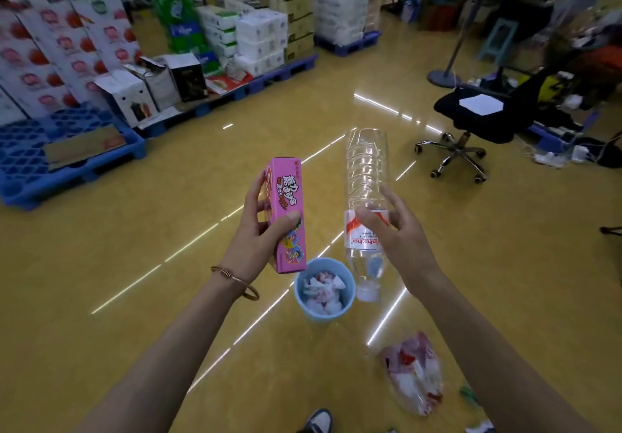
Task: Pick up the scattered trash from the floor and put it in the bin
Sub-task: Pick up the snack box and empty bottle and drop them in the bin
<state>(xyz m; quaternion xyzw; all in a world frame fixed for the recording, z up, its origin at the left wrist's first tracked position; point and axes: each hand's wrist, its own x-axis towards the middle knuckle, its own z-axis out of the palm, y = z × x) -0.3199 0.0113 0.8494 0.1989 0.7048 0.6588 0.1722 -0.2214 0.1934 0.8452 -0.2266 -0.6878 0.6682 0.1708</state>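
Observation:
My left hand [255, 234] grips a pink snack box [287, 197], held upright just above and left of the small blue bin [350, 294]. The bin stands on the yellow floor and holds crumpled white and red wrappers. My right hand [404, 244] holds a clear empty plastic bottle [365, 163] upside down, thumb on its red and white label, fingers loosely spread behind it. The bottle's cap hangs beside the bin's right rim. A crumpled clear plastic bag [414, 372] with red and white scraps lies on the floor at the lower right.
A small green scrap [468, 392] lies right of the bag. A black office chair [478, 119] stands at the right, with cables and a power strip beyond. Blue pallets [67, 153] with stacked cartons line the left and back. My shoe [319, 421] shows at the bottom.

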